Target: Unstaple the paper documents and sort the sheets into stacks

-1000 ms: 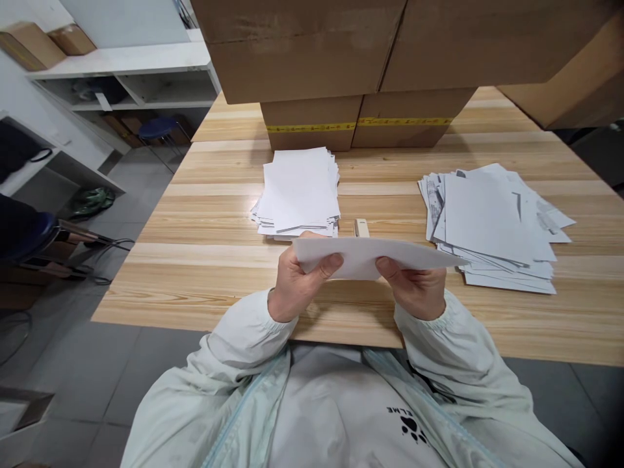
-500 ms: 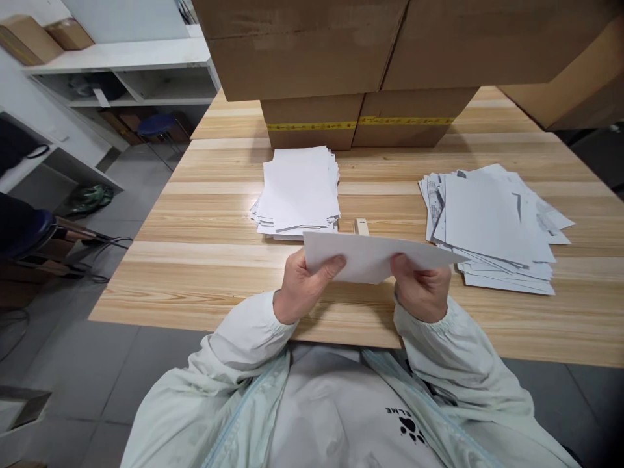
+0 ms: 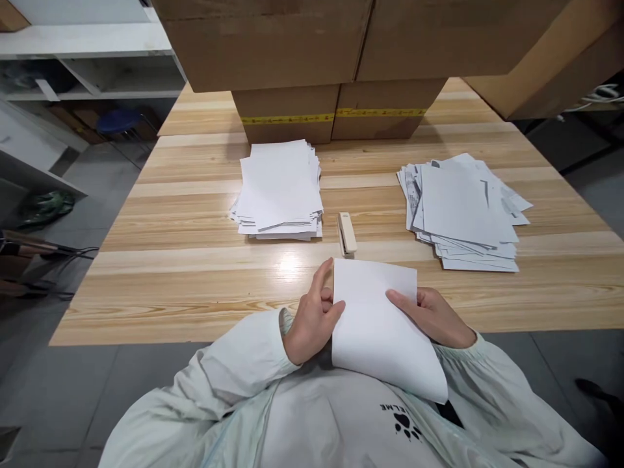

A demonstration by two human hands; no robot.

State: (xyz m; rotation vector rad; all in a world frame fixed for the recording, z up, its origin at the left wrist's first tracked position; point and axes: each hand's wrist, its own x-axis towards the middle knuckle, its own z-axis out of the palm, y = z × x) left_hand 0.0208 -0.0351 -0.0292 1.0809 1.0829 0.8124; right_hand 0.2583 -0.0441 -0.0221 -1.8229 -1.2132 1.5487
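Observation:
White paper sheets [image 3: 377, 325] are held upright in front of my chest, their lower right corner curling outward. My left hand [image 3: 316, 318] is at their left edge, thumb on the near face and the other fingers behind or along the edge. On the right side my right hand [image 3: 433, 315] pinches them, thumb in front. How many sheets there are I cannot tell. Just beyond their top edge a cream stapler [image 3: 346, 233] lies on the table. A neat stack of paper [image 3: 280, 185] is at the left, and a looser, fanned stack of printed paper [image 3: 463, 205] at the right.
Large cardboard boxes [image 3: 287, 107] with yellow tape are piled at the back of the wooden table [image 3: 160, 260]. Another cardboard box [image 3: 531, 78] stands at the back right. On the floor to the left are a blue stool [image 3: 119, 120] and white shelving [image 3: 97, 42].
The paper has turned from lying sideways and nearly flat to standing upright, closer to my body. Both hands have shifted grip along its sides. The stapler now shows fully.

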